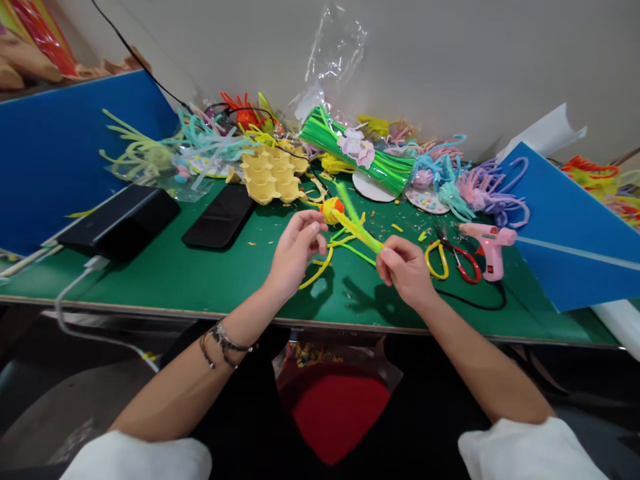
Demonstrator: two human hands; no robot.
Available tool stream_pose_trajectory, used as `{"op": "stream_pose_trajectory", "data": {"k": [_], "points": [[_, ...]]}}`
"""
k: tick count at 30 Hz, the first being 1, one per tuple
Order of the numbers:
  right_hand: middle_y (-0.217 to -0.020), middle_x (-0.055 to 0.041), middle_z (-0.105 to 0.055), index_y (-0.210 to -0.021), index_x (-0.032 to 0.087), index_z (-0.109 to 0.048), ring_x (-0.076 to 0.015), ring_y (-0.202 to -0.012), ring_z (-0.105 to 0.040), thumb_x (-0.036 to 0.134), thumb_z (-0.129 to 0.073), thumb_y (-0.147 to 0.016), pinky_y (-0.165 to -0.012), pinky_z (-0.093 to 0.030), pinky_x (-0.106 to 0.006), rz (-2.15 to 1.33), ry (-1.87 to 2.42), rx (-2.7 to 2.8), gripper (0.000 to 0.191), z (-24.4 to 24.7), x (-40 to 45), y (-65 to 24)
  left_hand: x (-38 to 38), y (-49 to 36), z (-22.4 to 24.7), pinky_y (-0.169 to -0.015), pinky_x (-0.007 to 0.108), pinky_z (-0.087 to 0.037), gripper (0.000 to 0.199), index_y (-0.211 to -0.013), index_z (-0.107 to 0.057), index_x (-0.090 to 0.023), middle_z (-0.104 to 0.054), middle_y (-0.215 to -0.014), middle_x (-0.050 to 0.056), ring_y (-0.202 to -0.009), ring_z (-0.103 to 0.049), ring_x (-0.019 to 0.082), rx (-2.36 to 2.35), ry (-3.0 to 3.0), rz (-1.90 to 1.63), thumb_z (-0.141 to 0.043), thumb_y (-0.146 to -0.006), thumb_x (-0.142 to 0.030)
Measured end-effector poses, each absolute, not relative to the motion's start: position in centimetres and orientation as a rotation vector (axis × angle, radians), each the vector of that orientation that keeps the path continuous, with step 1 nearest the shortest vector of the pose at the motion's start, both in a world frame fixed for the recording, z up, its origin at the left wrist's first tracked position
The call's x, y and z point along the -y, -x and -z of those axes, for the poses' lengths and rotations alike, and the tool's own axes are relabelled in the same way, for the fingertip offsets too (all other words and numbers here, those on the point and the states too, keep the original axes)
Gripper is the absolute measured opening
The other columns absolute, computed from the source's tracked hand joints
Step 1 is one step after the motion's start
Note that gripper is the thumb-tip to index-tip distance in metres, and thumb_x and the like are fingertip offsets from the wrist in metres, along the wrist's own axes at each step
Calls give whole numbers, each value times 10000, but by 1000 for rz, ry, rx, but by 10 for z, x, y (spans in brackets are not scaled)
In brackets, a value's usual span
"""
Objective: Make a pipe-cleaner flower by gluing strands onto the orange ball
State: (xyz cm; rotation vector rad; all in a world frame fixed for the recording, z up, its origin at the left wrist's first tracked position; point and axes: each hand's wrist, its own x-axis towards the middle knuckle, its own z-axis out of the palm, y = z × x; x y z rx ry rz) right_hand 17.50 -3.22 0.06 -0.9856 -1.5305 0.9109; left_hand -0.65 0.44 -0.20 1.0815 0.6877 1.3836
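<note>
My right hand (406, 268) is closed in a pinch on a bundle of yellow and green pipe cleaners (361, 233), held above the table. At the bundle's left end sits a yellow and orange ball (332, 210) of wound pipe cleaner, with one bright green piece sticking up beside it. My left hand (299, 248) is just left of the ball, fingers loosely curled and apart; whether a fingertip touches the ball is hard to tell. Loose yellow and green pipe cleaners (320, 270) lie beneath the hands.
Right of my right hand lie scissors (467, 265) with red and yellow handles and a pink glue gun (491, 248). A black phone (220, 219), a black box (123, 223), an egg carton (273, 175) and wrapped green pipe cleaners (380, 167) are farther back. Blue panels (575, 227) flank the table.
</note>
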Motion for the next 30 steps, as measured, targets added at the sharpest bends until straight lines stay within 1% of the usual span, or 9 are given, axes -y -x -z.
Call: {"op": "stream_pose_trajectory", "data": {"k": [3, 5, 6, 8, 11, 13, 18, 26, 30], "points": [[-378, 114, -388, -583, 204, -385, -34, -297, -276, 389, -546, -766, -376, -249, -186, -1451, 806, 1148, 305, -2, 42, -157, -4, 8, 5, -530, 172, -439, 470, -1130, -582, -265, -600, -920, -15, -536, -532, 27, -475, -1140, -1335, -718, -705, -415], [-370, 115, -400, -586, 196, -408, -24, -295, -269, 377, -588, -743, -385, -253, -180, -1645, 721, 1001, 300, -3, 47, -149, -2, 9, 6, -556, 179, -447, 508, -1187, -579, -282, -625, -901, -7, -547, -531, 34, -410, -1218, -1296, -715, -720, -429], [-376, 111, -416, -587, 192, -422, -21, -299, -275, 374, -607, -734, -387, -251, -178, -1705, 692, 950, 299, -4, 49, -147, -1, 10, 6, -556, 182, -443, 450, -1141, -616, -267, -633, -831, -12, -536, -522, 37, -420, -1248, -1293, -706, -732, -431], [-385, 105, -439, -585, 185, -445, -17, -308, -286, 370, -642, -720, -394, -250, -175, -1772, 649, 878, 303, -5, 51, -145, 1, 10, 4, -549, 186, -429, 295, -926, -698, -209, -612, -654, -24, -512, -500, 48, -508, -1317, -1314, -680, -753, -447], [-380, 98, -443, -572, 180, -463, -20, -326, -300, 369, -670, -715, -405, -254, -175, -1800, 612, 796, 315, -5, 50, -147, 4, 10, -3, -557, 201, -423, 388, -567, -642, -150, -559, -497, -15, -502, -496, 70, -699, -1461, -1325, -643, -764, -485], [-377, 98, -431, -567, 181, -465, -24, -334, -296, 361, -677, -718, -405, -249, -176, -1802, 595, 757, 317, -5, 47, -149, 6, 9, -8, -521, 204, -416, 429, -489, -591, -147, -568, -487, -6, -464, -490, 71, -783, -1505, -1296, -642, -754, -481], [-407, 101, -414, -570, 178, -440, -23, -342, -249, 338, -650, -764, -418, -254, -176, -1797, 537, 703, 328, -7, 45, -151, 8, 5, -10, -404, 175, -357, 333, -516, -586, -144, -564, -479, -17, -372, -433, 47, -782, -1450, -1219, -659, -714, -402], [-429, 100, -311, -578, 180, -474, -33, -368, -216, 351, -645, -780, -442, -281, -169, -1778, 367, 745, 315, -11, 48, -153, 14, -5, 3, -372, 149, -329, 249, -621, -654, -138, -521, -460, -34, -383, -428, 40, -690, -1467, -1013, -630, -726, -363], [-428, 97, -289, -584, 183, -499, -38, -375, -198, 347, -611, -811, -451, -292, -167, -1777, 332, 751, 302, -12, 47, -158, 11, -4, 5, -384, 144, -344, 219, -632, -646, -134, -519, -477, -38, -397, -429, 35, -668, -1471, -1028, -649, -729, -330]]}}
